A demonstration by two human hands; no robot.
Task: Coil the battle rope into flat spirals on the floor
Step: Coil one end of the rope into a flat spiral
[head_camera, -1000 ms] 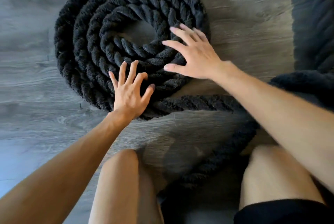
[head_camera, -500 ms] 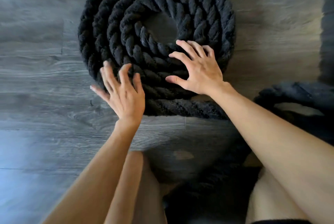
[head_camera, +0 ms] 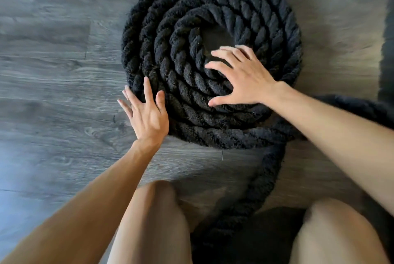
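Battle rope (head_camera: 266, 18): where's it at? -J
Flat spiral on the wood floor (head_camera: 53, 72), several turns, small gap at ctr. Loose tail (head_camera: 270, 176) exits lower right and runs back btwn the knees. -K
Hands? -J
Both flat, fingers straight + spread, gripping nothing. Right hand (head_camera: 243, 80) lies on the inner turns. Left hand (head_camera: 147, 114) is at the lower-left edge, fingertips on the outer turn. -K
Step? -J
Looks like snugging/rotating the spiral. IMO: right presses down as pivot, left pushes the outer turn inward, feed the tail in tangent so the next wrap lands beside the last, not on top. Risk: push too hard and turns ride up over each other. -K
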